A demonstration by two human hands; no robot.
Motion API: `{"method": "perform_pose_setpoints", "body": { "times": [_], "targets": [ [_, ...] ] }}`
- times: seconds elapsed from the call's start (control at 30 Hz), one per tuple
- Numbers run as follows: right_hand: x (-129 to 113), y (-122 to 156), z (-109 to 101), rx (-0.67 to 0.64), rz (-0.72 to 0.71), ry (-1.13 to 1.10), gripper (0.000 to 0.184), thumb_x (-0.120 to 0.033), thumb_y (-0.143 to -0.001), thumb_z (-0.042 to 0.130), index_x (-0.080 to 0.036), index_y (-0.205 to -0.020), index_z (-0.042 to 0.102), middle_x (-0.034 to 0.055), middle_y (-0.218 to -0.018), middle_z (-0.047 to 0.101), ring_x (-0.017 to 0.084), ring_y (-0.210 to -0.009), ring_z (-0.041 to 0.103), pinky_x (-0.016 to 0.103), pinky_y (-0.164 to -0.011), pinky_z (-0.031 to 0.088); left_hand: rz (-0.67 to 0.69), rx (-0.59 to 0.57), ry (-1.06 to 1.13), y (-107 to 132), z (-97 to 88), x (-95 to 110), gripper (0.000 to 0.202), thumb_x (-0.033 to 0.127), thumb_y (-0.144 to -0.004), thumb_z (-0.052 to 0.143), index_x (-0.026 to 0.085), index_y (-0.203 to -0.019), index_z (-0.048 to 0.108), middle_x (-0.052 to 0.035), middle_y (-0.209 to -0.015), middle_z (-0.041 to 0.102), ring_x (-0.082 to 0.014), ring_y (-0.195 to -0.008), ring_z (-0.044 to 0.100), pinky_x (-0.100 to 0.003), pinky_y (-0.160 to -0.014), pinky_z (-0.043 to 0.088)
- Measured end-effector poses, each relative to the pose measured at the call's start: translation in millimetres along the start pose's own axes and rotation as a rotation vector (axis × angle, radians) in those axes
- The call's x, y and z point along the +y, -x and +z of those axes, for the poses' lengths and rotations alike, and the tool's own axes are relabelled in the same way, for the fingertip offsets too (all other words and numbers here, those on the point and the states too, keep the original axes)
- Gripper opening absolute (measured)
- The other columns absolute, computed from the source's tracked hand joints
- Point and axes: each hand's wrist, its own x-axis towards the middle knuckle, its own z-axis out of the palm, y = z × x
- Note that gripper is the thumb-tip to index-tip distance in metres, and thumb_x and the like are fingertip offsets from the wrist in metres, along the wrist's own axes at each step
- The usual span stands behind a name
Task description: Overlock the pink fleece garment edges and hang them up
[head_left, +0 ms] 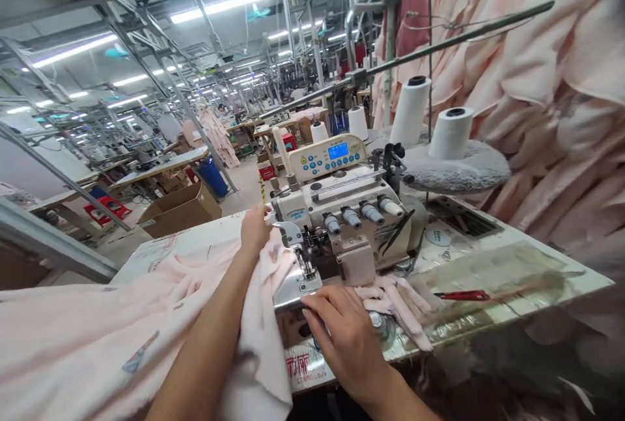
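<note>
A cream overlock sewing machine [342,219] stands on a white work table [488,258]. Pale pink fleece fabric [97,330] lies over the table's left side and runs under the presser foot [305,265]. My left hand [254,229] rests flat on the fabric behind the needle, beside the machine's left end. My right hand [342,336] lies on the table edge just in front of the machine bed, fingers spread and pressing down near the fabric's edge. Pink trimmed strips [400,307] lie to the right of that hand.
Two white thread cones [449,131] stand on a grey pad behind the machine. Red snips [461,295] lie on the table at right. Pink garments [537,115] hang densely at the right. A cardboard box [178,209] sits on the floor at left, with more workstations beyond.
</note>
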Motion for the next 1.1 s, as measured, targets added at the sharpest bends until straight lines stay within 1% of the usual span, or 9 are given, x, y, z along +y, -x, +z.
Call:
{"method": "perform_pose_setpoints", "body": {
  "times": [0.17, 0.33, 0.43, 0.53, 0.63, 0.73, 0.83, 0.93, 1.1],
  "targets": [
    [-7, 13, 3, -0.102, -0.025, -0.093, 0.016, -0.014, -0.093, 0.046, -0.019, -0.105, 0.056, 0.0038, -0.087, 0.061, 0.019, -0.077, 0.053, 0.031, -0.070, 0.036, -0.189, -0.059, -0.055, 32, -17.9, -25, 0.030, 0.031, -0.090, 0.043, 0.014, -0.113, 0.053, -0.0141, -0.097, 0.065, -0.0265, -0.089, 0.062, -0.035, -0.076, 0.043],
    [-9, 21, 6, -0.211, 0.145, -0.237, 0.019, -0.027, -0.096, 0.044, -0.021, -0.093, 0.062, 0.0019, -0.081, 0.064, 0.017, -0.074, 0.057, 0.027, -0.066, 0.038, -0.278, -0.084, -0.029, 129, -52.5, -30, 0.050, 0.046, -0.092, 0.034, 0.017, -0.133, 0.036, -0.0125, -0.106, 0.064, -0.0262, -0.091, 0.063, -0.036, -0.077, 0.045],
    [-7, 18, 13, -0.305, 0.314, -0.299, 0.038, -0.042, -0.097, 0.038, -0.020, -0.082, 0.064, 0.0019, -0.076, 0.063, 0.017, -0.071, 0.057, 0.026, -0.063, 0.036, -0.330, -0.155, 0.026, 185, -69.1, -9, 0.048, 0.050, -0.089, 0.035, 0.019, -0.126, 0.043, -0.0132, -0.111, 0.062, -0.0282, -0.101, 0.060, -0.039, -0.084, 0.043],
    [0, 17, 20, -0.331, 0.478, -0.395, 0.057, -0.058, -0.093, 0.033, -0.016, -0.064, 0.058, 0.0011, -0.060, 0.055, 0.015, -0.058, 0.048, 0.025, -0.054, 0.030, -0.227, -0.453, 0.245, 213, -71.4, 26, 0.033, 0.048, -0.087, 0.041, 0.020, -0.099, 0.053, -0.0093, -0.104, 0.063, -0.0243, -0.098, 0.058, -0.033, -0.085, 0.041],
    [15, 20, 23, -0.186, 0.662, -0.620, 0.057, -0.065, -0.086, 0.040, -0.015, -0.061, 0.054, 0.0002, -0.058, 0.050, 0.013, -0.056, 0.042, 0.024, -0.051, 0.032, -0.054, -0.633, 0.308, 210, -58.4, 64, 0.023, 0.042, -0.089, 0.043, 0.021, -0.084, 0.049, -0.0029, -0.086, 0.062, -0.0188, -0.079, 0.055, -0.027, -0.071, 0.037],
    [30, 26, 12, -0.005, 0.743, -0.685, 0.052, -0.063, -0.084, 0.048, -0.016, -0.062, 0.053, -0.0002, -0.057, 0.050, 0.014, -0.056, 0.043, 0.024, -0.051, 0.037, 0.050, -0.593, 0.277, 195, -43.3, 90, 0.019, 0.038, -0.088, 0.050, 0.020, -0.082, 0.048, -0.0003, -0.082, 0.060, -0.0172, -0.075, 0.052, -0.026, -0.065, 0.030],
    [37, 41, -9, -0.007, 0.669, -0.537, 0.045, -0.054, -0.090, 0.044, -0.017, -0.072, 0.061, 0.0032, -0.066, 0.058, 0.018, -0.063, 0.053, 0.027, -0.056, 0.045, 0.146, -0.584, 0.263, 188, -44.3, 94, 0.027, 0.046, -0.088, 0.051, 0.020, -0.080, 0.052, -0.0008, -0.082, 0.061, -0.0174, -0.073, 0.050, -0.027, -0.063, 0.027],
    [47, 70, -26, -0.085, 0.382, -0.236, 0.038, -0.045, -0.095, 0.037, -0.022, -0.103, 0.066, 0.0077, -0.103, 0.066, 0.025, -0.097, 0.059, 0.035, -0.082, 0.049, 0.198, -0.658, 0.419, 194, -66.5, 77, 0.041, 0.055, -0.091, 0.040, 0.020, -0.079, 0.059, -0.0015, -0.078, 0.062, -0.0167, -0.072, 0.052, -0.026, -0.064, 0.031],
    [83, 119, -18, -0.135, -0.035, 0.251, 0.052, -0.047, -0.087, 0.052, -0.030, -0.136, 0.046, 0.0096, -0.121, 0.061, 0.034, -0.109, 0.058, 0.049, -0.089, 0.046, -0.079, -0.417, 0.595, 228, -114.4, 26, 0.036, 0.051, -0.090, 0.043, 0.024, -0.091, 0.066, -0.0021, -0.084, 0.066, -0.0157, -0.079, 0.059, -0.024, -0.073, 0.041]
  ]
}}
